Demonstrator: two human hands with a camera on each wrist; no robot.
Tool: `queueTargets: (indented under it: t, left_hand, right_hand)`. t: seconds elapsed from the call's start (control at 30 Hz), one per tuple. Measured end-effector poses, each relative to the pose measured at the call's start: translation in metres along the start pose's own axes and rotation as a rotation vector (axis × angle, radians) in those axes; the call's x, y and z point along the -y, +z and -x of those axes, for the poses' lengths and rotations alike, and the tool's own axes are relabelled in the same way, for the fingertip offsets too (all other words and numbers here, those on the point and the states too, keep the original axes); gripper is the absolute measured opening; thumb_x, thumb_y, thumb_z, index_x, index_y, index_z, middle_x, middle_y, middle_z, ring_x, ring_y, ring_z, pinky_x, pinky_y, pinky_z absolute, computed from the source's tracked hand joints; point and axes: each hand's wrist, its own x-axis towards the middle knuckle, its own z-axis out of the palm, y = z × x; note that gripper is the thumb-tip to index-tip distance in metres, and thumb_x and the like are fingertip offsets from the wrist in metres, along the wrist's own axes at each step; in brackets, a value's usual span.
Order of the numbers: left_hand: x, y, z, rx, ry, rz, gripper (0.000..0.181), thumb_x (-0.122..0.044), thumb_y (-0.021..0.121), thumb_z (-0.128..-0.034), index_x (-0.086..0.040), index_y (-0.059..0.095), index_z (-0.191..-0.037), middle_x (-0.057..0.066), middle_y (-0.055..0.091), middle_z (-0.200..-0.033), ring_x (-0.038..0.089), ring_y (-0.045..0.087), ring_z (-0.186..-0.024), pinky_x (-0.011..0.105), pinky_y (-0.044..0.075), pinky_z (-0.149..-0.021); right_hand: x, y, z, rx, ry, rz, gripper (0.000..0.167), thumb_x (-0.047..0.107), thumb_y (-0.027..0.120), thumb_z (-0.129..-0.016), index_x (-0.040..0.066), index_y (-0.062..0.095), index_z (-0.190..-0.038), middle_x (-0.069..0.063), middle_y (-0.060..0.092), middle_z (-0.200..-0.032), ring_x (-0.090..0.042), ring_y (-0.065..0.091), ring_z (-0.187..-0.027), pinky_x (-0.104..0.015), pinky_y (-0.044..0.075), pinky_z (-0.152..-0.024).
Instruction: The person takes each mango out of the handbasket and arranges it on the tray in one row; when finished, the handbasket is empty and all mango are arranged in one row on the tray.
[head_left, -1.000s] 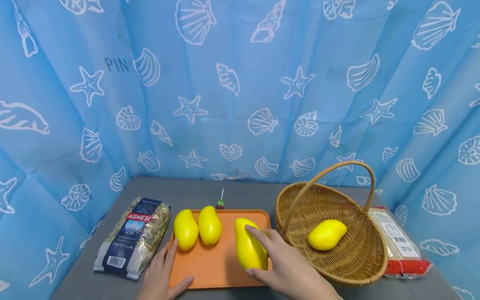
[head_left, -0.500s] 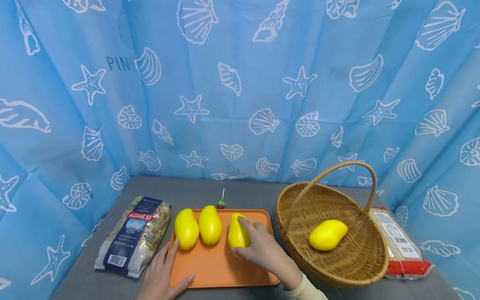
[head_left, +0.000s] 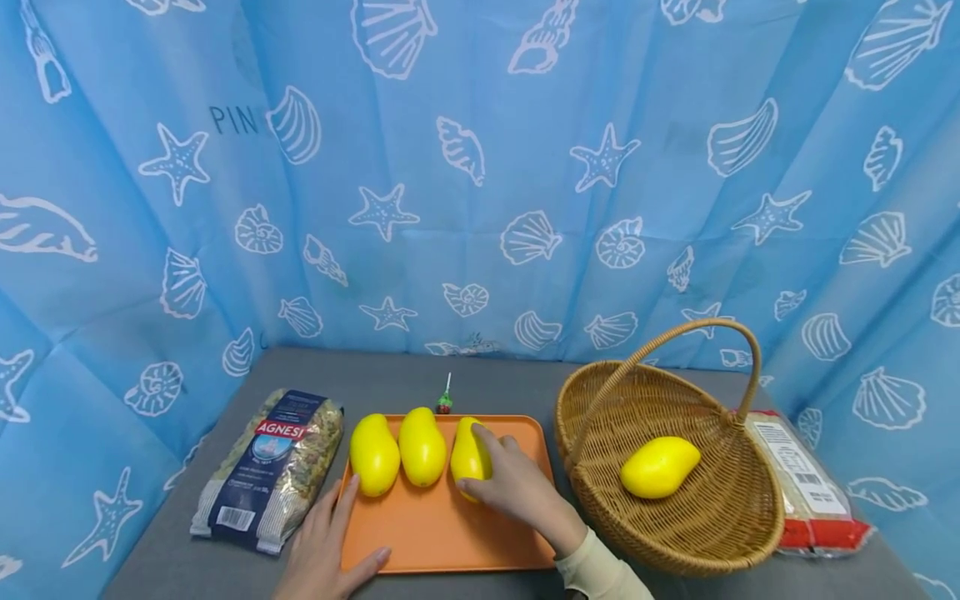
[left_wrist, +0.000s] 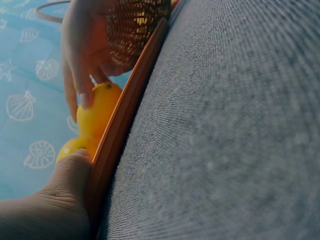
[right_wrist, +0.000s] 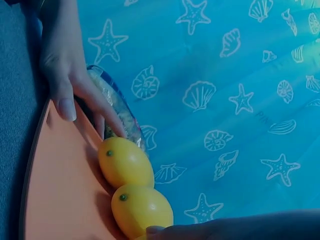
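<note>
Three yellow mangoes lie in a row on the orange tray (head_left: 442, 542): a left one (head_left: 374, 455), a middle one (head_left: 422, 447) and a right one (head_left: 468, 460). My right hand (head_left: 517, 492) grips the right mango between thumb and fingers, its palm side hidden. My left hand (head_left: 322, 542) rests spread at the tray's left edge, one fingertip by the left mango. In the right wrist view the left hand (right_wrist: 67, 75) lies over the tray's rim, and two mangoes (right_wrist: 126, 162) touch side by side.
A wicker basket (head_left: 600, 417) holding one mango (head_left: 660, 467) stands right of the tray, a red and white bag (head_left: 810, 492) beyond it. An AGNESI pasta bag (head_left: 266, 471) lies at the left. A small lollipop (head_left: 446, 400) lies behind the tray. A shell-patterned curtain hangs behind.
My right hand has carried its mango leftward and back, from the tray's right side to beside the middle mango. The left hand has stayed in place. The head view has shifted slightly.
</note>
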Motion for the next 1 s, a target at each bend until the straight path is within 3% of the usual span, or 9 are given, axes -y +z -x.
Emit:
queueTargets:
  t: [0.33, 1.0]
  left_hand:
    - [0.0, 0.001, -0.001, 0.006, -0.011, -0.013, 0.11, -0.081, 0.055, -0.0715, -0.017, 0.02, -0.154, 0.025, 0.029, -0.149, 0.049, 0.034, -0.129, 0.072, 0.031, -0.093]
    - [0.0, 0.001, 0.0, -0.012, -0.022, -0.014, 0.112, -0.082, 0.056, -0.0694, -0.016, 0.021, -0.153, 0.024, 0.029, -0.149, 0.048, 0.034, -0.129, 0.072, 0.031, -0.094]
  right_hand:
    - [-0.003, 0.004, -0.015, -0.013, 0.028, -0.02, 0.082, 0.044, 0.072, -0.083, 0.012, 0.035, -0.148, -0.02, 0.053, -0.121, -0.02, 0.052, -0.079, -0.035, 0.044, -0.064]
    - [-0.002, 0.007, -0.022, -0.081, 0.015, -0.033, 0.086, 0.04, 0.074, -0.082, -0.001, 0.033, -0.146, -0.024, 0.051, -0.124, -0.022, 0.054, -0.083, -0.037, 0.047, -0.066]
